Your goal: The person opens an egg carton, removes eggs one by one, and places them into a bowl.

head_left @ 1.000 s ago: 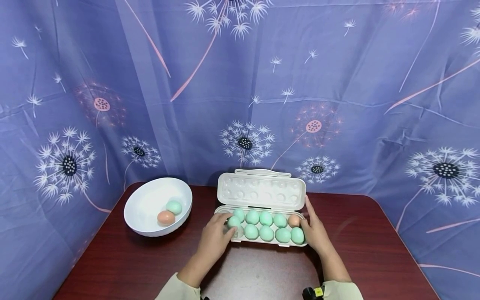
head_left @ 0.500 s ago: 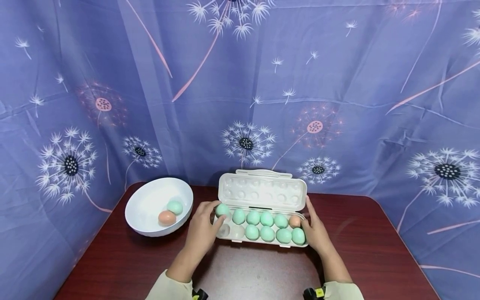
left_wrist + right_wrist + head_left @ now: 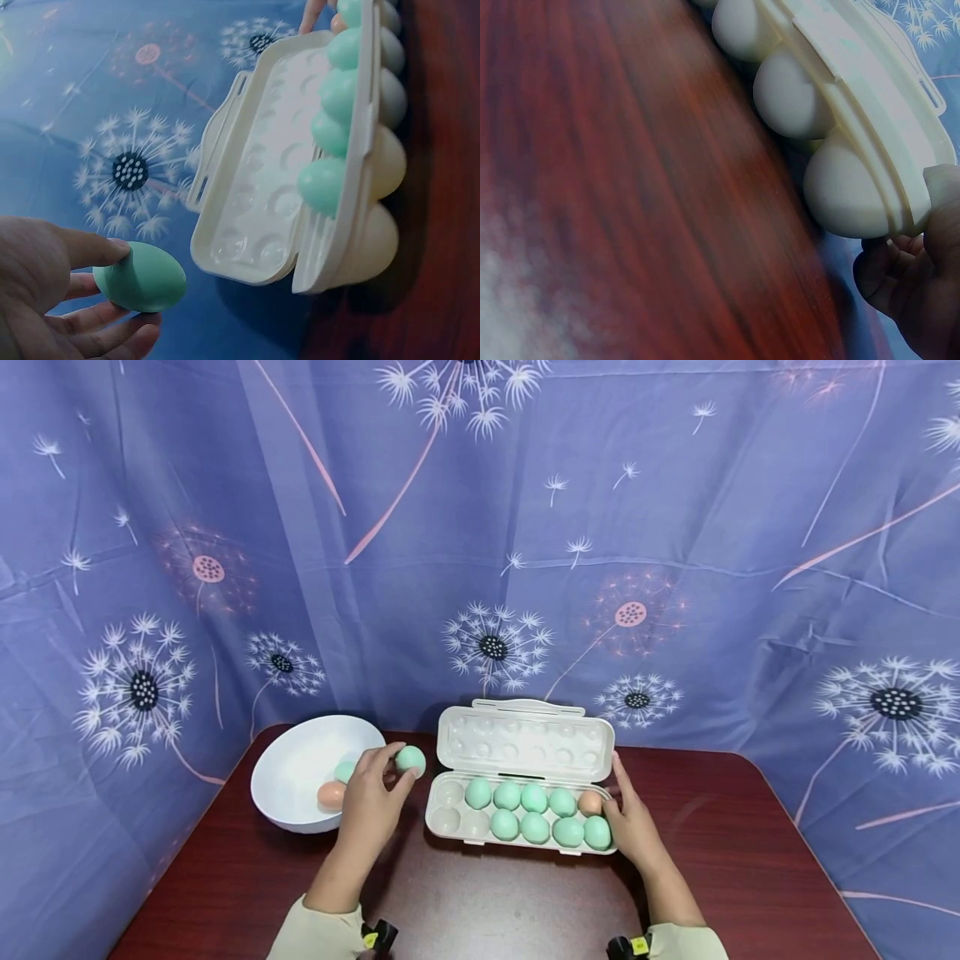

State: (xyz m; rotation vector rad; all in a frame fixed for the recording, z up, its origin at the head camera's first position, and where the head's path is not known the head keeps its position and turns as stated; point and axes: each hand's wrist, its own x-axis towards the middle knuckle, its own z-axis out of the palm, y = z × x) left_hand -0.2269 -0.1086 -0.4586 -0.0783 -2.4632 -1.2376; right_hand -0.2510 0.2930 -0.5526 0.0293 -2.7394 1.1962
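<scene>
My left hand (image 3: 369, 797) pinches a pale green egg (image 3: 410, 761) between thumb and fingertips, above the table between bowl and carton. In the left wrist view this green egg (image 3: 141, 277) hangs apart from the carton. The white plastic egg carton (image 3: 476, 841) lies with its lid (image 3: 525, 743) raised. Its two rows hold several green eggs (image 3: 535, 827) and one brown egg (image 3: 589, 802); three cups at the left end are bare. My right hand (image 3: 636, 827) grips the carton's right end, fingers partly hidden beneath it in the right wrist view.
A white bowl (image 3: 288, 768) stands at the table's back left, with a brown egg (image 3: 331, 794) and a green egg (image 3: 345, 772) inside, partly behind my left hand. Dark red wooden table (image 3: 495, 910) surrounds the carton. A blue dandelion-print curtain (image 3: 420, 610) hangs close behind.
My left hand has lifted the green egg out of the carton's left end and carried it left, toward the bowl. The right hand stays at the carton's right end.
</scene>
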